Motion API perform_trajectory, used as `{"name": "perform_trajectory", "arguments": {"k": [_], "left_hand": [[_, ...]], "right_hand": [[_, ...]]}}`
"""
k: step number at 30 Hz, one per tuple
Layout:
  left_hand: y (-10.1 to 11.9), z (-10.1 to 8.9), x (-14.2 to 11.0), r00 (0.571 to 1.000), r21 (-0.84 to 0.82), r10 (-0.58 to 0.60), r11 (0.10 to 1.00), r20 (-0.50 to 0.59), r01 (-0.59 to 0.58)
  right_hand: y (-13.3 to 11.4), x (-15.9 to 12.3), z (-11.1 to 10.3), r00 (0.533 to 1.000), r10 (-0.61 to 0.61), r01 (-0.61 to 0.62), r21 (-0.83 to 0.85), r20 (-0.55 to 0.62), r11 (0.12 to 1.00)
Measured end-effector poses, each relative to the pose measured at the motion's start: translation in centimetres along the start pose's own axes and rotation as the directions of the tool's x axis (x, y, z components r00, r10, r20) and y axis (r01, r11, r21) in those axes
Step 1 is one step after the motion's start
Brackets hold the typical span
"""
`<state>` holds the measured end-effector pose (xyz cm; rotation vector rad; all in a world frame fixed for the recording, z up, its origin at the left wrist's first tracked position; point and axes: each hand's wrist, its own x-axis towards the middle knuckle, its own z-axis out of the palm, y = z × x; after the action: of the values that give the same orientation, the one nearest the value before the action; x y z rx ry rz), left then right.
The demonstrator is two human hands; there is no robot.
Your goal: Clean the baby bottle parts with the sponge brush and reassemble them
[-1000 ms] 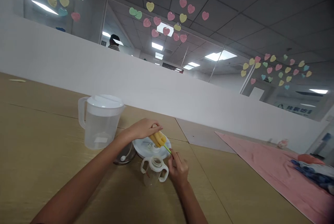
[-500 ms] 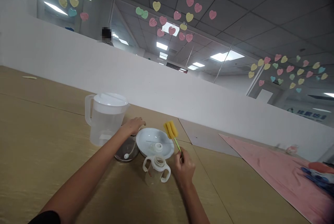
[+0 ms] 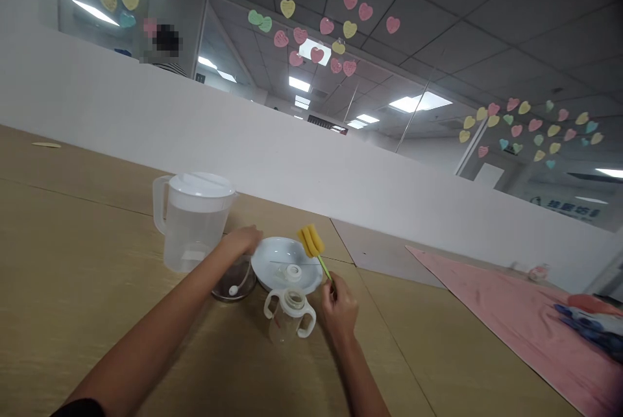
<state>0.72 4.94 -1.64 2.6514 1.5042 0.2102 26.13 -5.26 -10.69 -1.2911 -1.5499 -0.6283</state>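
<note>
My right hand (image 3: 341, 308) is closed around the green handle of a sponge bottle brush (image 3: 311, 240), its yellow head tilted up to the left. Just left of that hand, a clear baby bottle (image 3: 286, 321) with two white handles stands uncapped. Behind it is a white dish (image 3: 272, 250) holding a white ring-shaped bottle part (image 3: 293, 272). My left hand (image 3: 248, 240) is at the dish's left edge, above the far side of a dark see-through container (image 3: 224, 292); its fingers are mostly hidden. A straw with a white weighted end (image 3: 233, 290) shows at that container.
A lidded clear pitcher (image 3: 195, 232) stands left of my left forearm. A pink cloth (image 3: 467, 300) covers the table on the right, with a blue and orange bundle (image 3: 591, 323) on it. A low white partition (image 3: 292, 157) runs behind the table; a person is beyond the glass.
My left hand has lowered, its fingers now turned down rather than stretched out. The brush stays in my right hand. The view has shifted slightly, and the person beyond the glass appears farther left.
</note>
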Motion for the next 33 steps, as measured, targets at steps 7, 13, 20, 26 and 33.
{"name": "perform_trajectory", "arguments": {"k": [7, 13, 20, 26, 33], "left_hand": [[6.4, 0.9, -0.3, 0.976, -0.053, 0.204, 0.978, 0.081, -0.200], [7.5, 3.1, -0.7, 0.983, 0.002, 0.147, 0.989, 0.112, -0.148], [6.8, 1.8, -0.5, 0.990, -0.083, 0.130, 0.987, -0.054, -0.134], [6.5, -2.7, -1.7, 0.952, -0.251, 0.145, 0.944, -0.269, -0.215], [5.6, -4.8, -3.0, 0.912, -0.350, 0.098, 0.903, -0.398, -0.250]], "right_hand": [[0.1, 0.1, -0.1, 1.000, -0.011, 0.011, -0.007, -0.023, 1.000], [-0.1, 0.3, -0.4, 1.000, -0.016, 0.016, 0.003, -0.004, 1.000], [-0.2, 0.3, -0.3, 1.000, 0.009, -0.009, -0.005, 0.001, 1.000], [-0.4, 0.3, -0.4, 1.000, -0.010, 0.008, 0.069, 0.026, 0.998], [-0.4, 0.3, -0.5, 1.000, -0.018, 0.018, 0.081, 0.001, 0.997]]}}
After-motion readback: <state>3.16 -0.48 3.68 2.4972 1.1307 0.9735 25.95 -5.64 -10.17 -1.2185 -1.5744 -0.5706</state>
